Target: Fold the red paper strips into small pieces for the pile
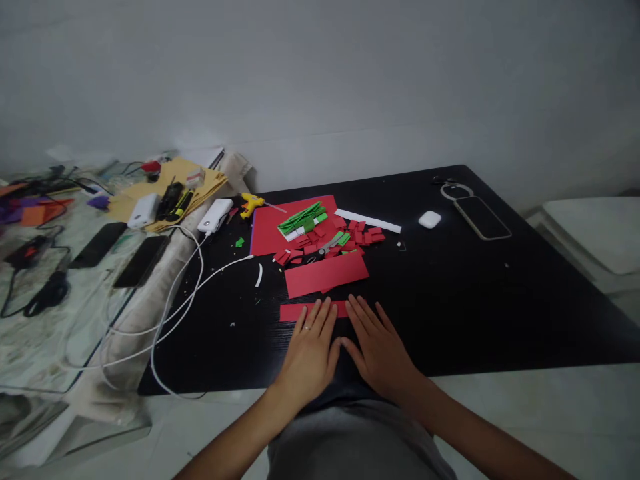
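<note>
A narrow red paper strip [291,313] lies crosswise on the black table near its front edge. My left hand [310,350] rests flat over the strip's middle, fingers stretched forward. Over its right end lies my right hand [376,347], also flat, with the thumb apart from the fingers. The two thumb tips nearly meet. Just beyond is a wider red paper strip [327,274]. Behind that, scissors [327,248] lie among several small folded red paper pieces [357,230]. Folded green paper strips [303,220] sit on a red sheet [267,230].
A yellow glue gun [251,205] and a white power bank [216,215] stand at the back left, with white cables [201,273] looping down the left side. A white strip [370,221], a white case [429,219] and a phone [483,217] lie toward the right. A cluttered second table [55,340] adjoins.
</note>
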A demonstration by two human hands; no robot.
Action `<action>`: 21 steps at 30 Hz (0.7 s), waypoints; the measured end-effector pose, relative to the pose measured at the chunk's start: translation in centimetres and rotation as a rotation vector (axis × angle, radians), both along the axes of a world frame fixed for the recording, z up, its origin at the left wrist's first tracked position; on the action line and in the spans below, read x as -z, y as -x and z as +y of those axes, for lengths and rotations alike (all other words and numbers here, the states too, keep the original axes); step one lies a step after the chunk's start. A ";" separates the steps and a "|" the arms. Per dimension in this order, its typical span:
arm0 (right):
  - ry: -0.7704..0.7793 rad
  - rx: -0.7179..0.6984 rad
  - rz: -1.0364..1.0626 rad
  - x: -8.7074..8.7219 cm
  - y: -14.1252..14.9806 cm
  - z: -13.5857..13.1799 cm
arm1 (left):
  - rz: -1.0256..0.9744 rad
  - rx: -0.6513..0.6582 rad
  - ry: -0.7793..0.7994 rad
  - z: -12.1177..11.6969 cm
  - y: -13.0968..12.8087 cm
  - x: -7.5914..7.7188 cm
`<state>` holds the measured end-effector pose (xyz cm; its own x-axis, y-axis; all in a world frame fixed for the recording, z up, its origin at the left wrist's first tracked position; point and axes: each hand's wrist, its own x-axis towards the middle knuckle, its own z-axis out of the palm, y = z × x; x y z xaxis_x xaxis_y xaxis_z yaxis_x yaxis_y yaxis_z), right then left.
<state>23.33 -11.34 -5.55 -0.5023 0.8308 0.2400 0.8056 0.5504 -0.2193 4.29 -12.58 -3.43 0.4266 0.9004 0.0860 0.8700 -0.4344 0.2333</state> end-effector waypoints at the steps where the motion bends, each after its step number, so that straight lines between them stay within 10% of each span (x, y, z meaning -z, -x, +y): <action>1: 0.000 0.002 0.000 0.0 0.0 0.0 | 0.010 0.001 0.004 0.0 0.2 0.0; 21: 0.020 0.043 0.023 -0.2 0.3 -0.1 | 0.062 -0.182 -0.080 -1.6 6.5 0.6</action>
<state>23.02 -11.46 -5.39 -0.4603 0.8564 0.2338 0.8233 0.5103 -0.2485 -2.20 -14.16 -3.99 0.2638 0.9545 0.1392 0.9475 -0.2834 0.1477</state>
